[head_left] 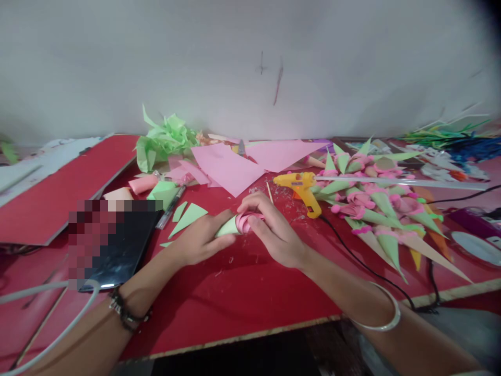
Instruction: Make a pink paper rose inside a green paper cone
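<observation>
Both of my hands are on one paper flower (245,223), a green paper cone with rolled pink paper at its mouth. My left hand (205,235) is closed around the green cone. The fingers of my right hand (274,227) curl over the pink roll at the other end. Beside my left hand lie cut green paper pieces (190,216). A yellow glue gun (301,189) lies beyond my right hand, a long clear glue stick (391,181) running out of its back.
Many finished paper flowers (376,203) are piled at the right. Pink paper sheets (230,164) and crumpled green paper (168,136) lie along the wall. A dark tablet-like device (125,245) and a red board (78,193) are at left. A black cord (364,266) crosses the right side.
</observation>
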The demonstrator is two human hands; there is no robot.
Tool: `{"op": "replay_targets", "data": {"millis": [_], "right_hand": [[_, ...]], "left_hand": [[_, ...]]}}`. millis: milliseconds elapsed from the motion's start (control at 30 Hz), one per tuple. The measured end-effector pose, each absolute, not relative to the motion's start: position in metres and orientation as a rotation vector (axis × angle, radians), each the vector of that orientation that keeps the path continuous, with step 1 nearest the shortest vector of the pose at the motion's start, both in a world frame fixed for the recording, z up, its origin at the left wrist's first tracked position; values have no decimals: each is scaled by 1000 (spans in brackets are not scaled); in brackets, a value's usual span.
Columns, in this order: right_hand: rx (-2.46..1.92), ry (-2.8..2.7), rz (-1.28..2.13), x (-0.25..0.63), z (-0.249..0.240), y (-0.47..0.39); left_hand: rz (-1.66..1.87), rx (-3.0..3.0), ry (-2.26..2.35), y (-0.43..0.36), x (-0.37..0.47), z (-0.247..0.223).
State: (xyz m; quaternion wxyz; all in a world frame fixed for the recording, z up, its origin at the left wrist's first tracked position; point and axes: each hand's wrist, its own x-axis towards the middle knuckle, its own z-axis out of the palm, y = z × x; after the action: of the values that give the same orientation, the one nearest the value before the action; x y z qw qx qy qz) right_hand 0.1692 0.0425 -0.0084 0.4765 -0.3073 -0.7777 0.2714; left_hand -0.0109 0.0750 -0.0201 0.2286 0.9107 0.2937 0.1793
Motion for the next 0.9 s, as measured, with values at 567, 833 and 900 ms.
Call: {"op": "replay_targets", "data": {"millis": [567,833,900], "right_hand": [[-691,-1996,743,167,-6,39],[-669,-2019,786,166,-8,39],[-679,-1971,825,167,-9,40]], "left_hand": [[378,2739,1016,69,-2,-22],[340,2754,1051,67,-1,-23],[353,2661,1023,67,-1,-21]]}}
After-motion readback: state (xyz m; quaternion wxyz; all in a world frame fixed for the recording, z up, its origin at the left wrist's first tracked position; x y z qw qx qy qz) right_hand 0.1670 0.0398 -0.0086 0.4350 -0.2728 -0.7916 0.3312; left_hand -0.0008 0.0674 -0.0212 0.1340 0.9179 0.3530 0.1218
